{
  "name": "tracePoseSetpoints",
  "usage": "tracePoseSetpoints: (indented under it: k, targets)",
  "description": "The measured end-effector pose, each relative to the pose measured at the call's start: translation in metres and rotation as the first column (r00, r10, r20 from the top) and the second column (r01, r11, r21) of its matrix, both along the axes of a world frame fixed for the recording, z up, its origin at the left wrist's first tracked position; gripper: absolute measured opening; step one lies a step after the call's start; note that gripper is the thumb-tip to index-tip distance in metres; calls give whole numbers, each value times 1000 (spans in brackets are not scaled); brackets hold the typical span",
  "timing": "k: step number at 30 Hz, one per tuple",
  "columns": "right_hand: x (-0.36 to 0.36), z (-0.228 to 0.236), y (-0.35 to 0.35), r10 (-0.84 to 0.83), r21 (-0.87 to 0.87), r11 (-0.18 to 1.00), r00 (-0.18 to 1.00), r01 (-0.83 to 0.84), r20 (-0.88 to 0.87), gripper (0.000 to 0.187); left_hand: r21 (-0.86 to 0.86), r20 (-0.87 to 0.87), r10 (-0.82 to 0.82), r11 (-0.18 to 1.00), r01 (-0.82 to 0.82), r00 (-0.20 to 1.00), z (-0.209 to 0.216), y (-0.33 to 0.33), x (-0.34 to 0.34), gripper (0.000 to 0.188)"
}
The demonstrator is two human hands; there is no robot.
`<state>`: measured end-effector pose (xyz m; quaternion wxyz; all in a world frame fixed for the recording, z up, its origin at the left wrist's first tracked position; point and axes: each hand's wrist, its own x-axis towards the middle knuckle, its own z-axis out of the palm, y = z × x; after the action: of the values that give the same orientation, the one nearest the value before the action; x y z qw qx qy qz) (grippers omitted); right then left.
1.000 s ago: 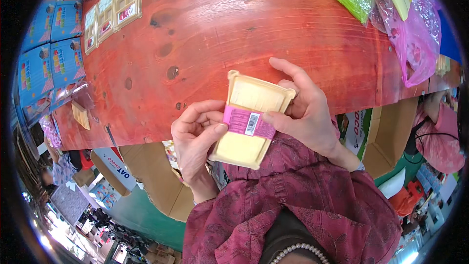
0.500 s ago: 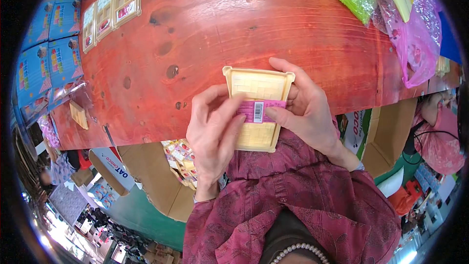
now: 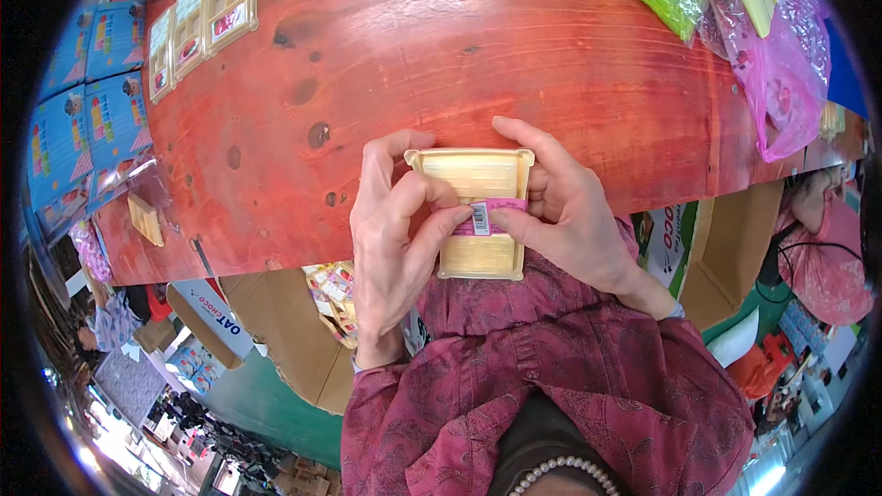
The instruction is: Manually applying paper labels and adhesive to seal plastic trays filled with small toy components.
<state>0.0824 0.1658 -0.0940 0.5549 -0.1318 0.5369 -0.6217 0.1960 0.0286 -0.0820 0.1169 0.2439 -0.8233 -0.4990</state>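
Over the near edge of the red table, both hands hold a shallow cream plastic tray (image 3: 481, 262), its woven-pattern underside toward me. A pink paper band (image 3: 480, 219) with a barcode runs across the tray's middle. My left hand (image 3: 390, 220) grips the left side, thumb and bent forefinger on the band's left part. Along the right side is my right hand (image 3: 581, 230), its thumb pressing the band near the barcode and its fingers behind the tray. What the tray's other face holds is hidden.
Compartment trays (image 3: 188, 29) lie on the red table (image 3: 404, 64) at far left, near blue boxes (image 3: 115, 115). A small cream piece (image 3: 144, 220) sits at left. Cardboard boxes (image 3: 280, 317) stand below the edge, one with small packets (image 3: 333, 298). Plastic bags (image 3: 781, 83) lie far right.
The tray has tipped, its upper edge now lower and slightly left. My left thumb has come onto the band beside the barcode, and the left fingers have bent more.
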Motion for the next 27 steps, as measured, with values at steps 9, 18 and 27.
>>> tracePoseSetpoints:
  k: [9,18,27]
  targets:
    - [-2,-2,-2,41,-31,999,999,-41,-7,64,76,-4,-32,997,33,999,4,-3,3,16]
    - [-3,-3,-1,16,-40,999,1000,-16,10,64,7,-29,10,1000,-10,1000,0,-1,3,16]
    - [-4,-4,-1,48,-52,998,999,-47,18,64,-62,-110,-75,996,69,991,-5,-6,6,15]
